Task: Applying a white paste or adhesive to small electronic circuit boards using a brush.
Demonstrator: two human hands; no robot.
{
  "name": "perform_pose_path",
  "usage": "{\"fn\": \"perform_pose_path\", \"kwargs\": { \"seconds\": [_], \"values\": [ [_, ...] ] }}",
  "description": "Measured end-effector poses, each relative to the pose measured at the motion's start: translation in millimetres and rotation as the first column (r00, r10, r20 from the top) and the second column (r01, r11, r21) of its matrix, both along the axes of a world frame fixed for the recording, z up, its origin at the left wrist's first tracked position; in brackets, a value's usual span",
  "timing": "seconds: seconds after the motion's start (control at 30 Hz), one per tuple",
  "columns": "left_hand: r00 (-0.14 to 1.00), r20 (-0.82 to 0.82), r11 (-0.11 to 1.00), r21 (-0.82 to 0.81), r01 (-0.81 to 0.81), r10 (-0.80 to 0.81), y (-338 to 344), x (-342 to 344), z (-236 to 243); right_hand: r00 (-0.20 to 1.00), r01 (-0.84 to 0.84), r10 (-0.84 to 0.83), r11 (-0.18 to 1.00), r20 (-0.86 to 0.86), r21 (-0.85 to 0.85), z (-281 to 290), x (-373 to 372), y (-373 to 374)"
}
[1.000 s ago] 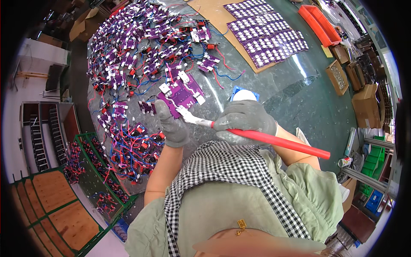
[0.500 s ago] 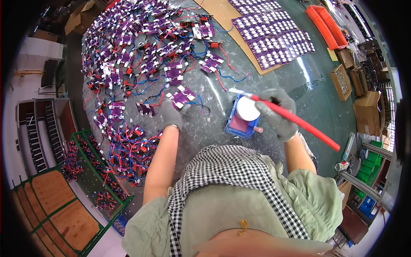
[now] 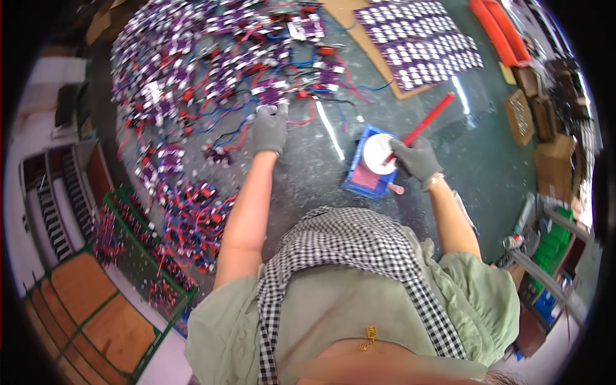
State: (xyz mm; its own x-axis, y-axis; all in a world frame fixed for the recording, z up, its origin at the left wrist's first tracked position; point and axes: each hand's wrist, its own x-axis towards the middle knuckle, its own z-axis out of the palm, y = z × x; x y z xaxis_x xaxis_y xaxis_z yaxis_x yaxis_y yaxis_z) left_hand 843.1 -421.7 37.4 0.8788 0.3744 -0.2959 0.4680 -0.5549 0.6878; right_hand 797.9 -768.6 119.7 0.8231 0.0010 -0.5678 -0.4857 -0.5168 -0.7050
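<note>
My left hand (image 3: 269, 133), in a grey glove, reaches to the near edge of a purple circuit board (image 3: 271, 92) with white parts. Its fingers are closed on that edge, though blur hides the exact grip. In my gloved right hand (image 3: 417, 159) is a red-handled brush (image 3: 431, 117), its handle slanting up to the right. The brush's lower end dips into a round white cup (image 3: 377, 154), so its tip is hidden. That cup sits in a blue tray (image 3: 363, 190) with a pinkish bottom.
A heap of purple boards with red and blue wires (image 3: 192, 64) covers the table's left side. Sheets of boards (image 3: 423, 48) lie on cardboard at the back. An orange bin (image 3: 500, 32) and cardboard boxes (image 3: 555, 167) stand right. A green-framed rack (image 3: 96, 301) is at lower left.
My left hand has moved forward, and the nearer board has left its spot. My right hand has swung the brush round from pointing left, and its tip is now down in the cup.
</note>
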Motion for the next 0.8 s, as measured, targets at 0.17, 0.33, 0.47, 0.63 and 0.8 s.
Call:
{"fn": "perform_pose_path", "kwargs": {
  "seconds": [0.17,0.33,0.47,0.63,0.8],
  "values": [
    [0.827,0.562,0.758,0.541,-0.365,-0.004,102,-75,-22,0.997,0.075,-0.070,0.980,-0.036,0.186,8,0,-14],
    [0.967,-0.005,0.934,0.260,-0.243,0.253,239,-105,-60,0.987,0.075,-0.130,0.899,0.099,0.431,42,-3,0],
    [0.951,0.076,0.930,0.202,-0.308,0.299,216,-97,-51,0.968,0.087,-0.178,0.898,0.176,0.432,55,-14,5],
    [0.945,0.122,0.799,0.573,0.183,-0.304,157,-147,6,0.928,0.146,-0.285,0.871,0.241,0.470,69,-35,3],
    [0.871,-0.491,0.576,0.712,0.402,0.000,63,-182,18,0.937,0.073,-0.237,0.850,0.255,0.522,64,-30,22]
  ]
}}
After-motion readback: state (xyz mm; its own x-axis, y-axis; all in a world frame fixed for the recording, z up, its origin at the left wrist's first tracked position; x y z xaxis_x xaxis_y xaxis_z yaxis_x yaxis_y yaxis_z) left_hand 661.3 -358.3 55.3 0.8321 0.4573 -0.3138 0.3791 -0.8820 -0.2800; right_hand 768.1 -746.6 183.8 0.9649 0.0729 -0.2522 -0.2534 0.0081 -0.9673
